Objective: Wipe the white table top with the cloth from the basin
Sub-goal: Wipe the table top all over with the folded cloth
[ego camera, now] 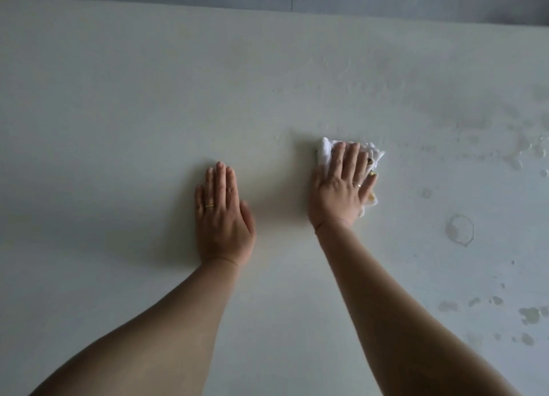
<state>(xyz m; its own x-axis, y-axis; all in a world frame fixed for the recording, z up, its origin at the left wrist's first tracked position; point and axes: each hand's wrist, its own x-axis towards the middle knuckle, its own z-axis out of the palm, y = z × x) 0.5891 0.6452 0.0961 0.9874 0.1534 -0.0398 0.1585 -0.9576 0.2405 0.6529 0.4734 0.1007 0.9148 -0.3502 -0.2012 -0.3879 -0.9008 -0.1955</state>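
Note:
A white table top (118,113) fills almost the whole view. My right hand (340,188) lies flat, palm down, on a bunched white cloth (323,153) with small yellow marks, pressing it against the table right of centre. The cloth shows past my fingertips and along the right side of the hand; the rest is hidden under the palm. My left hand (222,214) rests flat on the bare table, fingers together, about a hand's width left of the right hand. It holds nothing. No basin is in view.
Wet patches and droplets (520,152) spread over the table's right side. A ring-shaped water mark (459,230) lies right of my right hand, and more drops (530,315) sit near the lower right. The table's far edge (297,11) meets a grey wall.

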